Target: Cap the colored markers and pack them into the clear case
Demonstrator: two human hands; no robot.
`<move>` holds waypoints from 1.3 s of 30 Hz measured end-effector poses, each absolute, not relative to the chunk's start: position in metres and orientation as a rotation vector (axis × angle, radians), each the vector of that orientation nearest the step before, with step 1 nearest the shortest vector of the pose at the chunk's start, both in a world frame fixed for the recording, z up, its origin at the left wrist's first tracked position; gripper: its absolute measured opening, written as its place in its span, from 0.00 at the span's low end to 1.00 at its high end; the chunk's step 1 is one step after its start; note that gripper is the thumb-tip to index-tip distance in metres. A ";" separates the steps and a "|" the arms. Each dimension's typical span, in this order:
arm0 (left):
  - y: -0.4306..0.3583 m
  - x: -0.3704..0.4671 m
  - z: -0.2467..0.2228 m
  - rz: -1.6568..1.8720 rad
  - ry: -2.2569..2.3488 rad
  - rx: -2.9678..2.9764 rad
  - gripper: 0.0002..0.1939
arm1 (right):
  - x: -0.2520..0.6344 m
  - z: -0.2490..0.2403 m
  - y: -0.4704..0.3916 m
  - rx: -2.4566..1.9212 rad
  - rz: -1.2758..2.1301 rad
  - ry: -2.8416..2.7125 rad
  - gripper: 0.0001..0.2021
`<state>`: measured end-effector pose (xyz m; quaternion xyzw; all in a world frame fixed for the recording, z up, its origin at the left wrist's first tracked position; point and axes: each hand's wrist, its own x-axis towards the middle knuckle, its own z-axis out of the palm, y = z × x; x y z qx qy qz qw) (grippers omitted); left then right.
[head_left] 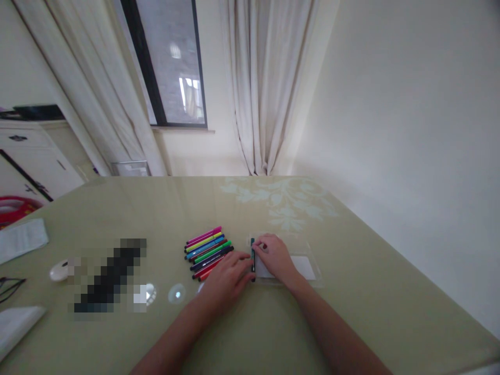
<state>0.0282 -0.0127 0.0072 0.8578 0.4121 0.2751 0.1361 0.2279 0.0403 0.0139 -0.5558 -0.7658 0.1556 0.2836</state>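
A dark felt-tip marker (253, 266) stands lengthwise at the left edge of a clear plastic case (312, 249), which has a white card (303, 266) in it. My right hand (276, 255) pinches the marker near its far end, with the wrist over the case. At its near end, the fingers of my left hand (234, 271) close on the same marker from the left. Several coloured markers (209, 250) lie side by side in a slanted row beyond and left of my left hand, which covers part of the nearest ones.
On the left of the table (156, 208) are a blurred-out dark object (111, 278), a white mouse-like object (59, 271), a folded pale cloth (23, 239) and a dark cable (11, 289). A white wall (410, 130) runs along the right side.
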 end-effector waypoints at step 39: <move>-0.015 0.029 0.013 0.905 1.152 2.180 0.16 | 0.254 0.034 0.051 -1.234 0.998 -1.234 0.14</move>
